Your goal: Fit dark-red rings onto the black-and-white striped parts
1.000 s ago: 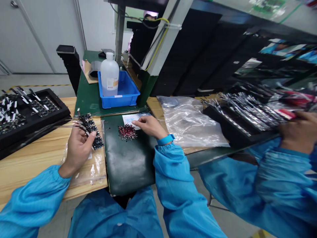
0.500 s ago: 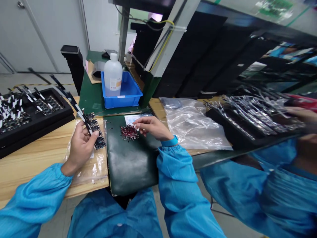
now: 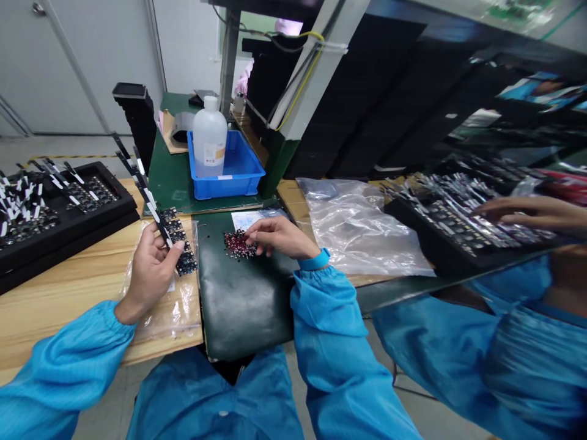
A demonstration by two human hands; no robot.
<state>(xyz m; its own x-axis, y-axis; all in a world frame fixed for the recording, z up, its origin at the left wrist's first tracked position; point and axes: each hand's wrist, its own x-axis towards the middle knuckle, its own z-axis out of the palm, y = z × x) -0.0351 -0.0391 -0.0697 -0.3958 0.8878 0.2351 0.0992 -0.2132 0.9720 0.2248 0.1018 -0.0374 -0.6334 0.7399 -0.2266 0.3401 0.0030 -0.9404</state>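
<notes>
My left hand (image 3: 153, 269) is closed around the lower side of several small circuit boards (image 3: 177, 232) with dark strips (image 3: 142, 180), some with white parts, rising from them to the upper left. Under that hand a clear plastic bag (image 3: 172, 315) lies on the wood surface. My right hand (image 3: 279, 237), with a blue wristband (image 3: 315, 261), is at the right edge of a pile of tiny red, black and silvery parts (image 3: 238, 244) on the dark green mat (image 3: 247, 305). Its thumb and forefinger are pinched together; whatever lies between the fingertips is too small to make out.
On the left stands a black foam tray (image 3: 105, 217) of circuit boards. Behind the mat, a blue bin (image 3: 227, 188) holds a white bottle (image 3: 210, 137). To the right lie a large clear bag (image 3: 362, 235) and another tray (image 3: 422, 241), where a co-worker's hand (image 3: 527, 211) hovers.
My right fingertips have lowered slightly and edged left over the pile. The strips from the boards in my left hand have shifted a little. The co-worker's hand has moved left over its tray.
</notes>
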